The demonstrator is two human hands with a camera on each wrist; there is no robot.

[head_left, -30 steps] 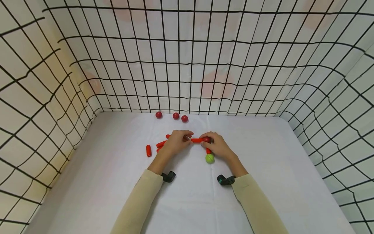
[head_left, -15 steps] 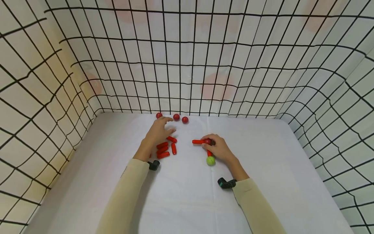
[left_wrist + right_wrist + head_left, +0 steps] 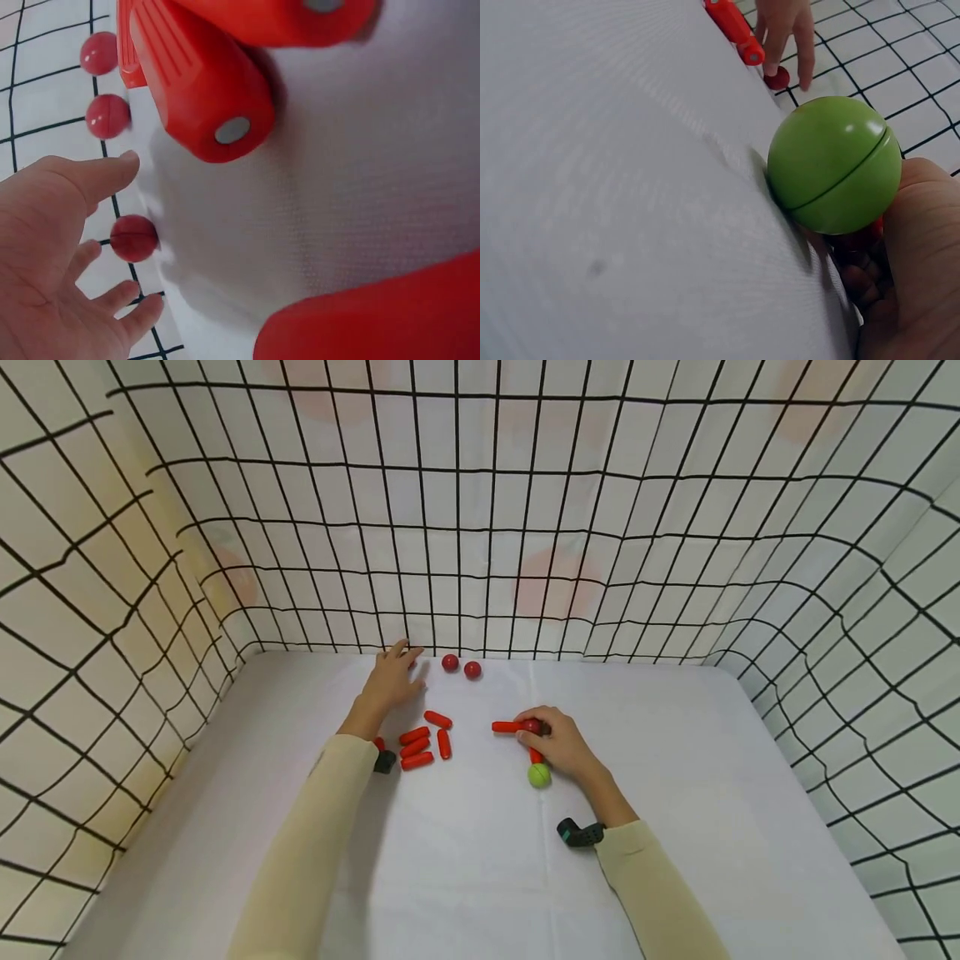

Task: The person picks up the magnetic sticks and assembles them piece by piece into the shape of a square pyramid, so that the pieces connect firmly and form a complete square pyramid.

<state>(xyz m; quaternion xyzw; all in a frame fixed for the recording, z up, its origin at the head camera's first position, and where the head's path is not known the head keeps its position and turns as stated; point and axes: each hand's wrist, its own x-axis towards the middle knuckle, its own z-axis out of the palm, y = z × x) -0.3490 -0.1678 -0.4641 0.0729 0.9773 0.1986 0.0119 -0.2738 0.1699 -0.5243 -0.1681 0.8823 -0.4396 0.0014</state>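
My left hand (image 3: 391,679) reaches to the back edge, fingers spread over a red ball (image 3: 133,238); in the left wrist view a gap shows between thumb and ball. My right hand (image 3: 558,737) pinches another red ball (image 3: 532,726). From that ball one red magnetic rod (image 3: 506,727) points left, and a second rod (image 3: 536,756) runs toward me to a green ball (image 3: 538,775). In the right wrist view the green ball (image 3: 835,165) hides much of the held ball and fingertips.
Several loose red rods (image 3: 415,747) with grey end discs lie left of centre; one (image 3: 378,744) is partly hidden by the left wrist. Two red balls (image 3: 450,662) (image 3: 472,670) sit at the back. Black wire mesh (image 3: 495,568) stands around the white tabletop (image 3: 480,860).
My left hand has let go near the left-pointing rod and moved left and back to the leftmost red ball. My right hand stays in place on its ball.
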